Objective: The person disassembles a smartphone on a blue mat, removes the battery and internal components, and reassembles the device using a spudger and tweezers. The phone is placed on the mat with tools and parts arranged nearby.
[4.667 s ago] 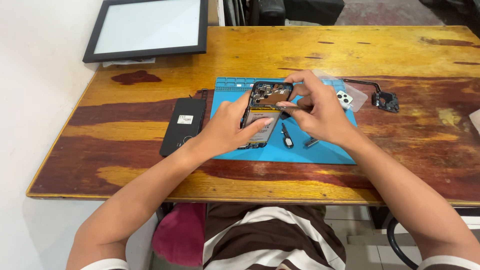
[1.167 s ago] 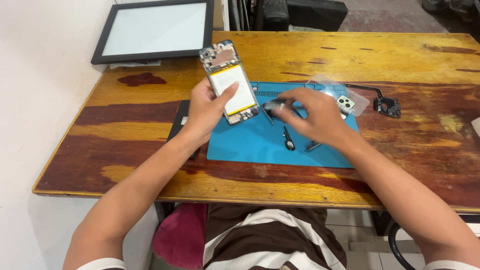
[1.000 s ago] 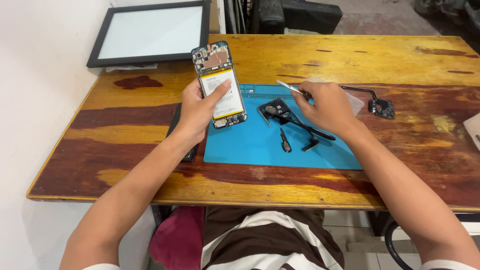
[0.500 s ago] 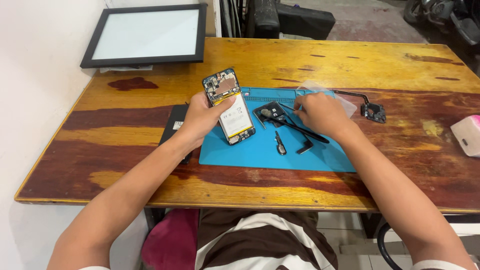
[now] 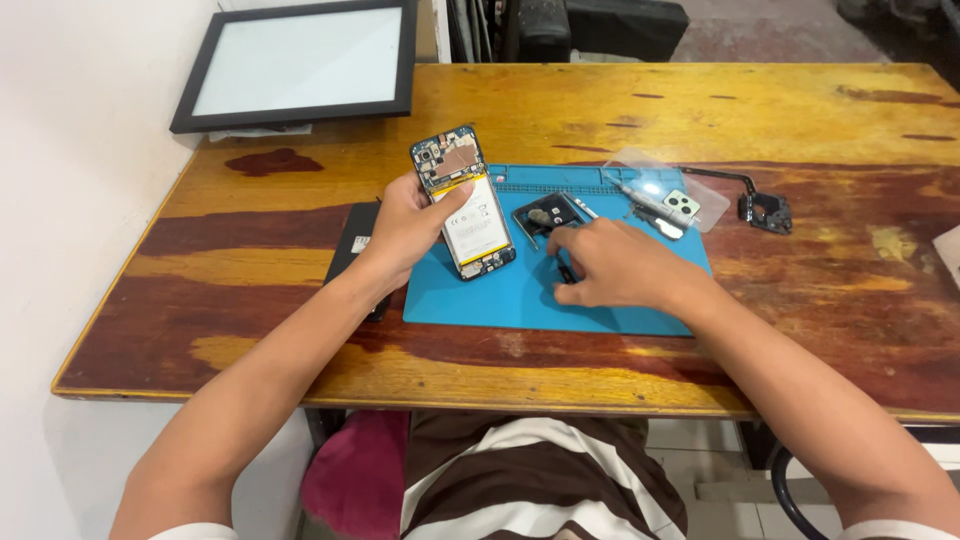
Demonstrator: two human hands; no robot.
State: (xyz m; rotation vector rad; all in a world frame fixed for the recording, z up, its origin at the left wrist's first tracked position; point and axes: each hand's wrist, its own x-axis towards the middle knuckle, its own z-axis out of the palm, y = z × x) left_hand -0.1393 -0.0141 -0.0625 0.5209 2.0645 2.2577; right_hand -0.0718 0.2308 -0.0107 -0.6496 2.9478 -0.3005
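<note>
Since earlier, our left hand point(image 5: 405, 225) lowers the phone point(image 5: 465, 203), gripped above the mat point(image 5: 500, 295); right hand point(image 5: 610, 265) curls onto a tool point(image 5: 565, 270), grasp unclear. Likely picking tool; next needs firm pinch.

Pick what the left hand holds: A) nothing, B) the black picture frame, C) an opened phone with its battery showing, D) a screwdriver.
C: the left hand grips the opened phone, circuit board and white battery showing, tilted above the blue mat.
</note>
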